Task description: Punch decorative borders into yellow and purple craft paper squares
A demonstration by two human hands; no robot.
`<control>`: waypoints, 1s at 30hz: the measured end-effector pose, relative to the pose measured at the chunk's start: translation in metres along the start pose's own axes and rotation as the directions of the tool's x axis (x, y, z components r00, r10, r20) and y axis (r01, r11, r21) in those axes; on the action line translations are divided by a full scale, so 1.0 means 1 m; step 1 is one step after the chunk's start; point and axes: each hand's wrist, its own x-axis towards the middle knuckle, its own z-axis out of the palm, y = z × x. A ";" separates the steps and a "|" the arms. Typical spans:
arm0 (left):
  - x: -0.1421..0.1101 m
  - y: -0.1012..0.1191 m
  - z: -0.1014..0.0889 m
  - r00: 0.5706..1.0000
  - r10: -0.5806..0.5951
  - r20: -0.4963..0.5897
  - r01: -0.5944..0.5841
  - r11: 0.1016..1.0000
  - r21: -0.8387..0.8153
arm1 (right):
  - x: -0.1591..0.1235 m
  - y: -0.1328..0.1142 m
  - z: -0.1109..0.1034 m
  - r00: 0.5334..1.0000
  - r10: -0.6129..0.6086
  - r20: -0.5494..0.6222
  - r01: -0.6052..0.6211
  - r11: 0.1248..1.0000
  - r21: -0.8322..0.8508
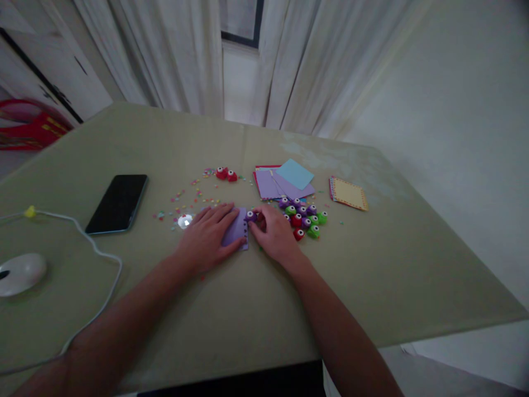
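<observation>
My left hand (210, 234) lies flat with its fingers stretched out, pressing a purple sheet of paper (234, 226) onto the table. A row of small dark notches or holes runs along that sheet's right edge. At the upper part of this edge, my right hand (273, 231) pinches a small purple paper punch (250, 216) with a round eye on it. Just right of the hand sits a cluster of similar punches (306, 220) in purple, green and red. Two red punches (226, 174) lie further back.
Behind the cluster lie purple and blue paper sheets (289, 179); a stack of cards (349, 194) is to their right. Coloured paper bits (177, 196) are scattered about. On the left are a dark phone (118, 204), a white mouse (25, 274) and a white cable (105, 253).
</observation>
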 end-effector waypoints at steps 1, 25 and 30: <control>0.000 0.000 0.000 1.000 0.001 0.001 -0.001 1.000 0.004 | 0.000 0.000 0.000 1.000 -0.009 0.005 0.009 1.000 -0.004; -0.001 0.000 0.004 0.996 0.058 0.065 -0.058 0.998 -0.009 | -0.001 0.002 -0.001 0.998 -0.045 0.051 0.047 0.998 -0.044; 0.000 0.001 0.002 0.996 0.054 0.070 -0.052 0.998 -0.026 | 0.000 0.002 -0.001 0.998 -0.040 0.049 0.043 0.998 -0.054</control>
